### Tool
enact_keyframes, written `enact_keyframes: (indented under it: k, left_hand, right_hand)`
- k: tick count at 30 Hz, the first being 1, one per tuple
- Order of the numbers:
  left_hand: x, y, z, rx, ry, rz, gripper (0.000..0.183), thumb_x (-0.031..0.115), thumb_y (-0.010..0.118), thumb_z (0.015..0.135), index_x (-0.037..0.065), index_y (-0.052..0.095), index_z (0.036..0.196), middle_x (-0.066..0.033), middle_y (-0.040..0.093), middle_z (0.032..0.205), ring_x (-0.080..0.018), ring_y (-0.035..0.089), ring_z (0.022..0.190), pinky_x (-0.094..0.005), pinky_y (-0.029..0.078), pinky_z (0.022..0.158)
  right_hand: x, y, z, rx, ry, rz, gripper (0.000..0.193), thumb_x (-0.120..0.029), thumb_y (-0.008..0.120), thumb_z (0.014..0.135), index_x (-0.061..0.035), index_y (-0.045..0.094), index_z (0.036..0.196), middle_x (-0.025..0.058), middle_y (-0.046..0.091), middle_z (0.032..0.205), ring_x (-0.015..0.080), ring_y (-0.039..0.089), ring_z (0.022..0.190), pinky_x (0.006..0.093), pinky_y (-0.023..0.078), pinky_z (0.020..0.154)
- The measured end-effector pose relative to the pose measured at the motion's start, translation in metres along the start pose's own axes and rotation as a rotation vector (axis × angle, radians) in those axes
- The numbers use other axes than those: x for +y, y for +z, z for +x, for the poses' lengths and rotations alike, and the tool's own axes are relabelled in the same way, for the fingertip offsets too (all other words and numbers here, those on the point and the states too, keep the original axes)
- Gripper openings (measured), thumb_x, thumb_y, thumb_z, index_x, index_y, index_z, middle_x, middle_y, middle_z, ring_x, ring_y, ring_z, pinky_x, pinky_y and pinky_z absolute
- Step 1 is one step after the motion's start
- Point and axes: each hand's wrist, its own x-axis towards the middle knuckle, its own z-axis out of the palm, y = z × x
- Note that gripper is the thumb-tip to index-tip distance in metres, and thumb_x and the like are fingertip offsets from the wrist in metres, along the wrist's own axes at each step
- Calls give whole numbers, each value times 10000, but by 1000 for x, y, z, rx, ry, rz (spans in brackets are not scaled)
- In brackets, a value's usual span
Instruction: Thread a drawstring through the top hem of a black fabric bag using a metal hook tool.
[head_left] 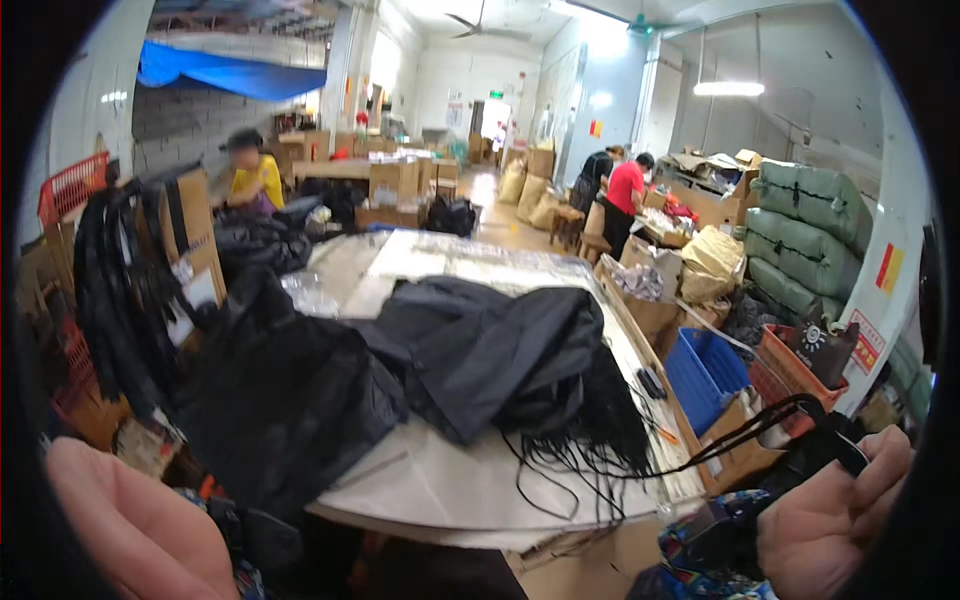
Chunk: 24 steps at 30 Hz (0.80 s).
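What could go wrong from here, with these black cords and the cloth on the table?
The black cords in the right hand lead back toward the loose cords lying in disorder by the table's edge, so they might tangle. A hard pull could perhaps drag the black cloth, if they are joined; the picture does not settle this. Also, the dark cloth spread past the table's left side might slide down.

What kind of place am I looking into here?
Probably a small sewing or packing workshop for cloth goods: black cloth is heaped on a large work table, wrapped green bales are stacked at the right, and cardboard boxes stand farther back.
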Motion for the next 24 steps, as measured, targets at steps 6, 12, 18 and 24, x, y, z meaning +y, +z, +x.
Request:
enact_keyframes:
  k: [6, 12, 18, 24]
  left_hand:
    - [-21, -58, -46, -66, -299, 75, 205, 273, 414, 898, 110, 421, 774, -1, 323, 749, -114, 341, 694, -275, 309, 723]
    - [29, -86, -39, -400, -242, 281, 250, 348, 390, 899, 135, 437, 777, 6, 309, 749, -118, 313, 734, -314, 280, 761]
    - [34, -82, -31, -730, -28, 286, 271, 410, 397, 891, 169, 471, 792, 22, 301, 735, -128, 306, 753, -331, 265, 764]
    - [2, -89, -41, -672, 72, 40, 197, 416, 478, 861, 239, 530, 795, 58, 337, 687, -98, 352, 721, -275, 279, 728]
  right_hand:
    - [-97, 72, 43, -232, 40, -120, 135, 9, 429, 831, -80, 399, 734, 3, 297, 611, 92, 316, 521, 199, 264, 525]
    - [-30, -55, -55, -335, 159, -168, 171, 42, 424, 815, -82, 388, 702, 0, 280, 597, 95, 305, 511, 197, 259, 534]
    - [-62, -8, -49, -63, 374, 672, 209, 93, 505, 720, -77, 388, 682, -1, 263, 592, 107, 306, 511, 208, 261, 537]
    - [-74, -14, -35, -547, 411, 243, 228, 99, 525, 700, -80, 384, 680, 3, 281, 598, 112, 330, 526, 216, 273, 539]
